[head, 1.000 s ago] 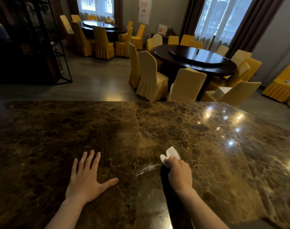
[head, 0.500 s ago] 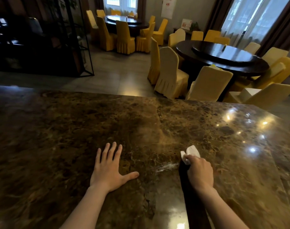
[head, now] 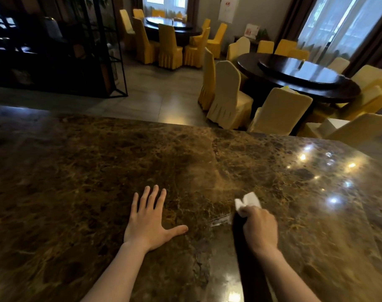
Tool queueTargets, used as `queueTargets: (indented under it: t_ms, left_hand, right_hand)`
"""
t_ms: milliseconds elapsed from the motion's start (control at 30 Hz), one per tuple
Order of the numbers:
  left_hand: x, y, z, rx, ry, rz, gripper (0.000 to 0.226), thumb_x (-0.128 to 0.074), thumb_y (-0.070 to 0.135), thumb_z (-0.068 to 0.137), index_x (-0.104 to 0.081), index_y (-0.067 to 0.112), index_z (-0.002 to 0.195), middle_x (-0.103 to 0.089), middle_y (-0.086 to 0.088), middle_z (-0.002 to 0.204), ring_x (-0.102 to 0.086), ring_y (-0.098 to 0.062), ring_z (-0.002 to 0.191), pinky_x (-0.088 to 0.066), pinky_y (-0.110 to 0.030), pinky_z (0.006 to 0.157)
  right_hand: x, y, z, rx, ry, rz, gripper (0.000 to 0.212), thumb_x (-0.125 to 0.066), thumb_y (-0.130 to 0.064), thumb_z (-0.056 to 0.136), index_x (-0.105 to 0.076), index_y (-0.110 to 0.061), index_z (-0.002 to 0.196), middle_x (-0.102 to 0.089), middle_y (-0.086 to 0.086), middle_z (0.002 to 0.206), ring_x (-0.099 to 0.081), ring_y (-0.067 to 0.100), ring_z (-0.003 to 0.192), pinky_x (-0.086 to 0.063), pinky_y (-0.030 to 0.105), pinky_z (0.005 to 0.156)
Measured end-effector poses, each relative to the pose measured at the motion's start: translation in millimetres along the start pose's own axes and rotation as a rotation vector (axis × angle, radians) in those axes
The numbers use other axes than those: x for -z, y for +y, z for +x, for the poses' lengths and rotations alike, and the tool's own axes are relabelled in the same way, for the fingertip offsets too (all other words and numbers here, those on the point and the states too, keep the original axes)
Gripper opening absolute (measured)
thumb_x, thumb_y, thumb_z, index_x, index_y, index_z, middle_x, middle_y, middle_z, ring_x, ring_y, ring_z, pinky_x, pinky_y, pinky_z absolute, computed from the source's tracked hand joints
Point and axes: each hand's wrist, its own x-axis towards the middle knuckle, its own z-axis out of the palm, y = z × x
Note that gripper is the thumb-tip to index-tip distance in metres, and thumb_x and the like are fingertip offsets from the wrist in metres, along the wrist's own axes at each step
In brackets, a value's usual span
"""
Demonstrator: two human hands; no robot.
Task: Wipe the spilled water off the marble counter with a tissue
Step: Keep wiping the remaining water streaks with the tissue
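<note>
Right hand [head: 259,228] fingers curled tight around a crumpled white tissue [head: 247,201], which sticks out past the knuckles and presses on the marble counter [head: 76,192]. Just left of the tissue, a thin pale wet streak [head: 221,221] lies on the stone, touching or nearly touching the tissue edge. Left hand [head: 148,223] lies flat, palm down, fingers spread and released, thumb pointing toward the streak, gripping nothing. Both bare forearms enter from the bottom edge. Ceiling lights reflect on the counter's right part. Beyond the far edge: yellow-covered chairs [head: 229,94] around a dark round table [head: 299,77].
</note>
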Motion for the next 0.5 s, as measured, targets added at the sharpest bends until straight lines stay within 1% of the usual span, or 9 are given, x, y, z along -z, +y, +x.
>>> queueTargets:
  t_ms: [100,133,167,233,300,333,367,433,500]
  left_hand:
    - [-2,-1,0,-0.002,0.012,-0.002,0.137,-0.009,0.112,0.055,0.009,0.030,0.162,0.016,0.004,0.171,0.026,-0.019,0.154,0.010,-0.053,0.128]
    - [-2,-1,-1,-0.003,0.014,-0.004,0.137,-0.009,0.112,0.054,0.009,0.030,0.162,0.016,0.004,0.171,0.026,-0.019,0.154,0.010,-0.053,0.128]
    - [-2,-1,0,-0.004,0.017,-0.009,0.137,-0.009,0.113,0.054,0.009,0.030,0.162,0.016,0.004,0.171,0.026,-0.019,0.154,0.010,-0.053,0.128]
    - [-2,0,1,-0.006,0.027,-0.013,0.137,-0.009,0.113,0.055,0.008,0.030,0.162,0.016,0.003,0.171,0.026,-0.019,0.154,0.010,-0.053,0.128]
    - [-3,-1,1,-0.011,0.031,-0.012,0.136,-0.010,0.112,0.055,0.007,0.030,0.163,0.015,0.003,0.171,0.026,-0.019,0.154,0.010,-0.054,0.128]
    - [-4,-1,0,-0.011,0.035,-0.012,0.136,-0.010,0.112,0.056,0.007,0.030,0.163,0.014,0.003,0.171,0.026,-0.019,0.154,0.010,-0.054,0.128]
    - [-4,-2,0,-0.010,0.037,-0.008,0.135,-0.010,0.112,0.056,0.007,0.030,0.162,0.014,0.003,0.171,0.026,-0.019,0.154,0.010,-0.054,0.128]
    - [-5,-3,1,-0.009,0.034,0.001,0.135,-0.010,0.112,0.056,0.008,0.031,0.162,0.015,0.004,0.171,0.026,-0.019,0.154,0.011,-0.053,0.128]
    - [-6,-2,2,-0.006,0.039,0.000,0.135,-0.010,0.112,0.056,0.007,0.031,0.162,0.015,0.004,0.171,0.026,-0.019,0.154,0.011,-0.053,0.128]
  right_hand:
    - [-11,-8,-33,0.201,-0.046,0.102,0.013,-0.068,-0.016,0.077,-0.066,-0.029,0.081,-0.069,-0.011,0.078,-0.066,0.012,0.071,-0.048,0.029,0.055]
    - [-12,-3,-42,0.230,-0.048,0.102,0.009,-0.068,-0.023,0.079,-0.065,-0.030,0.083,-0.069,-0.014,0.080,-0.066,0.009,0.073,-0.050,0.028,0.055]
    - [-11,5,-45,0.247,-0.038,0.098,0.009,-0.070,-0.027,0.078,-0.067,-0.030,0.085,-0.072,-0.015,0.085,-0.067,0.008,0.076,-0.052,0.027,0.056]
    - [-7,19,-32,0.205,-0.013,0.056,0.017,-0.073,-0.020,0.073,-0.071,-0.030,0.086,-0.074,-0.011,0.084,-0.069,0.011,0.075,-0.051,0.029,0.055]
    - [-1,25,-5,0.031,0.016,0.000,0.026,-0.069,-0.006,0.073,-0.073,-0.030,0.083,-0.074,0.000,0.079,-0.069,0.025,0.072,-0.040,0.029,0.054]
    - [3,24,8,-0.043,0.028,-0.024,0.028,-0.067,-0.003,0.075,-0.074,-0.029,0.082,-0.074,0.005,0.080,-0.069,0.031,0.073,-0.037,0.031,0.055]
    - [5,19,15,-0.077,0.031,-0.043,0.028,-0.065,-0.002,0.077,-0.075,-0.028,0.082,-0.074,0.009,0.082,-0.068,0.035,0.075,-0.038,0.033,0.056]
    - [3,5,17,-0.036,-0.003,-0.050,0.025,-0.067,-0.002,0.078,-0.078,-0.023,0.086,-0.076,0.008,0.086,-0.069,0.034,0.078,-0.048,0.037,0.061]
    - [-3,-9,-3,0.083,-0.055,0.013,0.020,-0.072,-0.007,0.078,-0.077,-0.024,0.087,-0.074,-0.002,0.085,-0.069,0.023,0.077,-0.051,0.035,0.064]
